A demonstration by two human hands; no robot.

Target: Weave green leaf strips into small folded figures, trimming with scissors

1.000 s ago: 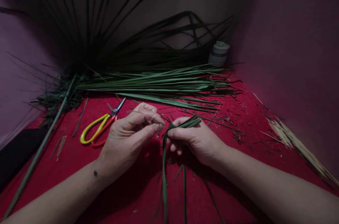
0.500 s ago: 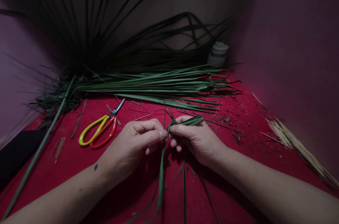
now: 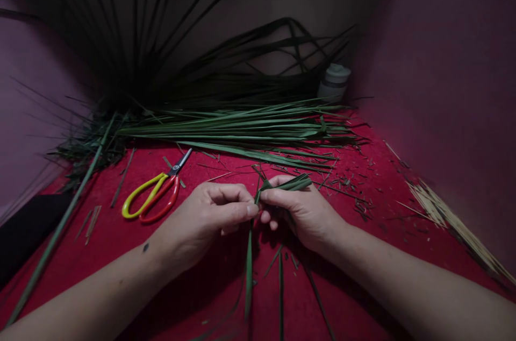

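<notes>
Between my hands is a folded green leaf piece [image 3: 292,183], with long narrow strips hanging down toward me. My right hand [image 3: 308,214] pinches its folded part between thumb and index finger, and the bundled end sticks out to the right above the knuckles. Close beside it, my left hand [image 3: 223,209] is closed, thumb against index finger, on a leaf strip [image 3: 249,271] just left of the fold. Scissors [image 3: 161,187] with one yellow and one red handle lie left of my left hand, blades pointing away from me.
Long green leaves [image 3: 242,128] lie in a pile across the back of the red cloth [image 3: 169,298]. A white lidded container [image 3: 335,83] stands behind them. Thin pale sticks [image 3: 455,222] are bundled at the right edge. A long stalk [image 3: 60,233] lies at left; leaf scraps are scattered around.
My left thumb has shifted slightly along the strip, and the hanging strip has swung a little to the right. My right hand keeps its pinch. The whole view has moved slightly.
</notes>
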